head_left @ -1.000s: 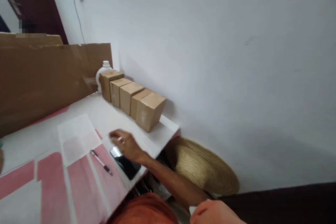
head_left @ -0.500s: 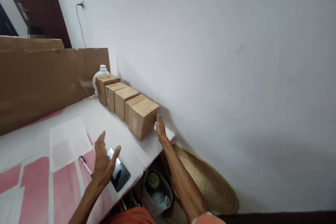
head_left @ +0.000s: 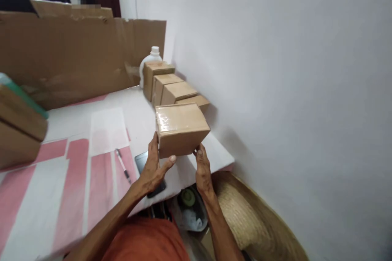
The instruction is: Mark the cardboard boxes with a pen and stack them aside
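Note:
Between my two hands is a brown cardboard box point(head_left: 183, 124), its taped top shiny on the left. My left hand point(head_left: 155, 166) grips its left side, with the thumb along the lower front edge. My right hand point(head_left: 203, 167) holds the lower right corner, fingers partly hidden behind it. Several similar cardboard boxes point(head_left: 179, 89) stand in a row behind it, along the wall. Partly covered by my left hand, a dark phone point(head_left: 157, 189) lies on the table. A pen point(head_left: 123, 166) rests to its left.
A white jug point(head_left: 150, 60) stands behind the row of boxes. A tall cardboard panel point(head_left: 76, 57) borders the table's far side. More boxes point(head_left: 20, 126) are at the left edge. Below the table's front edge are a bag point(head_left: 192, 214) and a woven straw tray point(head_left: 245, 212).
Both hands have closed on the front box of the row, and it is now lifted and turned nearer to me. The view has shifted left and down.

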A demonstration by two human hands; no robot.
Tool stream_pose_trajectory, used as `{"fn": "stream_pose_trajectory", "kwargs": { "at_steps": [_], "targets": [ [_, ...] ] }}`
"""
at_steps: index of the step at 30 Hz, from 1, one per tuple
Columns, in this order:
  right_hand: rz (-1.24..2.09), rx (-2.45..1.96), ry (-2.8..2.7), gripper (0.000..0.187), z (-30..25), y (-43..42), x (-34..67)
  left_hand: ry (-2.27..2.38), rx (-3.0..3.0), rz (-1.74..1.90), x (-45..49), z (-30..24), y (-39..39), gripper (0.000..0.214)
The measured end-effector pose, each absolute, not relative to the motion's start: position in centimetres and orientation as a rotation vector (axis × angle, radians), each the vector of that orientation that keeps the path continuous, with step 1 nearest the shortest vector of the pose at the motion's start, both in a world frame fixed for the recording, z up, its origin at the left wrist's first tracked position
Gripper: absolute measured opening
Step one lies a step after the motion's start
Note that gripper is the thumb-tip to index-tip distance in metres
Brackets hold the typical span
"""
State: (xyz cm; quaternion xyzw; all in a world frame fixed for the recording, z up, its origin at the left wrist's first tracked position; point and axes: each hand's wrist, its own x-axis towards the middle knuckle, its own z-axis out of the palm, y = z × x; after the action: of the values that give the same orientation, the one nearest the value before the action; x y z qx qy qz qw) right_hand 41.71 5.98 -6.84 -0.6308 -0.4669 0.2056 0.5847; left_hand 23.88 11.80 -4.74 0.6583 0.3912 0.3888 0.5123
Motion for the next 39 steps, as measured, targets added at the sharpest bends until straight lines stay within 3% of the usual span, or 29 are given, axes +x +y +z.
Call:
{"fn": "stream_pose_trajectory", "kwargs": {
  "at_steps": [6,11,18,26,30,34,39],
  "targets": [
    [0.887,-1.251,-1.271,0.07,-4.8,6.6,28.9,1.452,1.499,1.18,9.5,-1.9,6.7,0.092],
    [1.106,-1.116,-1.429,0.067,-7.9,6.1,21.9,1.718,1.35,1.276,2.5,-4.2,2.6,0.093],
    [0.984,-1.226,-1.698,0.059,-13.1,7.2,22.5,1.674,1.151,1.453,-0.1,-8.1,2.5,0.101],
    [0.774,-1.338,-1.917,0.053,-12.8,11.5,24.8,1.732,1.098,1.461,-0.4,-9.3,4.8,0.085],
    [0.731,-1.414,-2.002,0.06,-12.2,12.4,26.0,1.76,1.117,1.473,-2.0,-9.0,6.0,0.075],
    [0.822,-1.325,-1.991,0.066,-11.1,12.3,25.5,1.795,1.166,1.457,-4.0,-8.5,8.8,0.072],
    [1.058,-1.113,-1.808,0.054,-10.3,10.8,23.2,1.756,1.255,1.355,-3.9,-8.8,11.2,0.078]
  ]
}}
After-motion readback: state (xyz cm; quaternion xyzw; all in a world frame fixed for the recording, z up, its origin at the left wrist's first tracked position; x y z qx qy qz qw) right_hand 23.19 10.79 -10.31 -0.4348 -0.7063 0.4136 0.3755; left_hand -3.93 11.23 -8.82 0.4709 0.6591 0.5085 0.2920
